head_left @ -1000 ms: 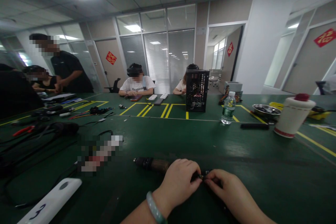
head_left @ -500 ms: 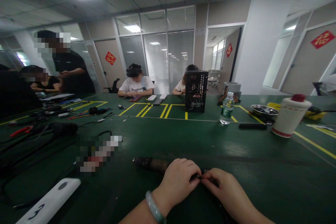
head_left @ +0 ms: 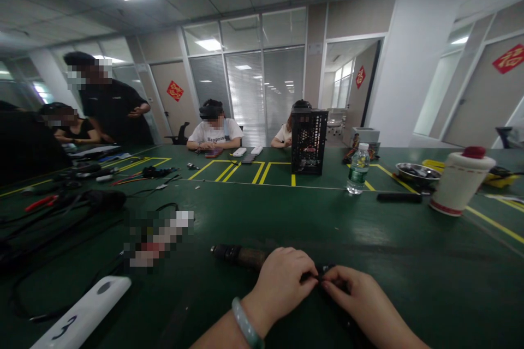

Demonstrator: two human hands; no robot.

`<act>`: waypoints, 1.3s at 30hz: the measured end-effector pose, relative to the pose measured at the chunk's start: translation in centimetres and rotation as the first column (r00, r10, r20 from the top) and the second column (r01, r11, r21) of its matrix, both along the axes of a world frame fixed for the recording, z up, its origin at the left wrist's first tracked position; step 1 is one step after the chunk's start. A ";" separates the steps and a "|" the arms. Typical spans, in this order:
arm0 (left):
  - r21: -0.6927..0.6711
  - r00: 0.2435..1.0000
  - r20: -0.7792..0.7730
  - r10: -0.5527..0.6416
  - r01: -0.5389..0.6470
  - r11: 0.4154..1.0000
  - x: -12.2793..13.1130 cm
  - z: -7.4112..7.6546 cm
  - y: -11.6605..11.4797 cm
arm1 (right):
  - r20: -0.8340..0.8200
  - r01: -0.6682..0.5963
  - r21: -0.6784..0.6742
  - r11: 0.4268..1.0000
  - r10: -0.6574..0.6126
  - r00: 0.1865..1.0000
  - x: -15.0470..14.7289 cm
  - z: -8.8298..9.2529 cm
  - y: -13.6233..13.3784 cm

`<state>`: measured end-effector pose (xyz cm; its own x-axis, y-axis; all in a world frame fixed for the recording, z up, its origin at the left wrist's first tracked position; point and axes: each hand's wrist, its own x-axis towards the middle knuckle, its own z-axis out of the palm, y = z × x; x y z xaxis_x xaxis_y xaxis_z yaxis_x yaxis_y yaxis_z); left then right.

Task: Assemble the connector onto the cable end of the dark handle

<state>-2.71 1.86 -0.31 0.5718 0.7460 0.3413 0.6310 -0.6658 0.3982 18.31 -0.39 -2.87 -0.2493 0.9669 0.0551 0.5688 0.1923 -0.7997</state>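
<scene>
My left hand (head_left: 282,281), with a green bangle on the wrist, is closed over the right end of a dark cylindrical tool (head_left: 239,254) that lies on the green table (head_left: 368,240). My right hand (head_left: 356,297) meets it fingertip to fingertip, pinching a small dark part (head_left: 325,270) between the two hands. What the part is I cannot make out; most of it is hidden by my fingers.
A white device marked 3 (head_left: 79,316) lies at front left beside tangled black cables (head_left: 61,212). Farther off stand a water bottle (head_left: 357,169), a black perforated case (head_left: 309,142), a white jar with a red lid (head_left: 458,180) and a metal bowl (head_left: 417,172). Several people are across the table.
My hands stay together on the tool, barely shifting. The standing person at the far left has straightened and raised a hand.
</scene>
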 end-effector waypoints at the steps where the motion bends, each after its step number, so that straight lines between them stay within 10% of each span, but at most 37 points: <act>1: 0.001 1.000 -0.004 0.002 -0.002 1.000 0.0 0.0 0.0 | -0.011 0.002 0.000 1.000 -0.002 1.000 0.0 -0.2 0.1; 39: 0.006 0.999 -0.025 -0.022 0.022 1.000 0.0 -0.3 0.0 | -0.020 -0.006 0.049 0.999 0.007 1.000 -0.2 -0.6 0.3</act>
